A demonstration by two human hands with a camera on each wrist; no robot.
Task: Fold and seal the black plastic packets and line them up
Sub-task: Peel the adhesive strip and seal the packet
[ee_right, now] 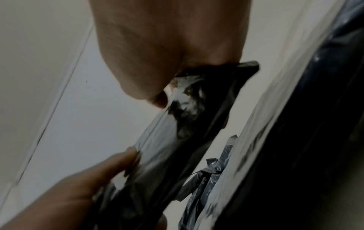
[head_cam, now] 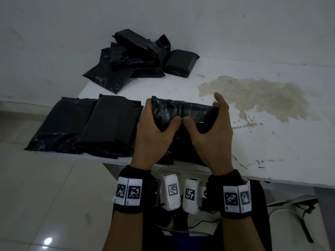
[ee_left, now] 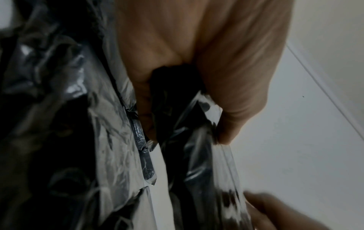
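- Head view: both my hands are on one black packet [head_cam: 183, 113] at the near edge of the counter [head_cam: 253, 138], roughly at 6 o'clock in the picture.
- My left hand [head_cam: 154, 131] grips the packet's left end; the fingers [head_cam: 147, 104] are curled over its far edge and the thumb presses on the top face.
- My right hand [head_cam: 212, 134] grips the right end the same way, thumb on top beside the left thumb, fingers wrapped round the far corner; one finger sticks up free of the plastic.
- Left wrist view: my fingers [ee_left: 236, 77] are clamped on a crumpled fold of shiny black plastic [ee_left: 187, 140]; the picture is blurred.
- Right wrist view: my fingers [ee_right: 141, 62] pinch the folded strip of the packet [ee_right: 187, 124], and my other hand [ee_right: 78, 194] holds it lower in the picture.
- Two flat packets [head_cam: 87, 124] lie side by side, touching, at 9 o'clock from my hands, at the counter's left end.
- A loose heap of packets [head_cam: 137, 55] sits at 11 o'clock, against the white wall [head_cam: 181, 15].
- The white counter carries a wide brownish stain [head_cam: 253, 95] at 2 o'clock.
- Pale floor tiles [head_cam: 45, 196] show at 8 o'clock, below the counter.
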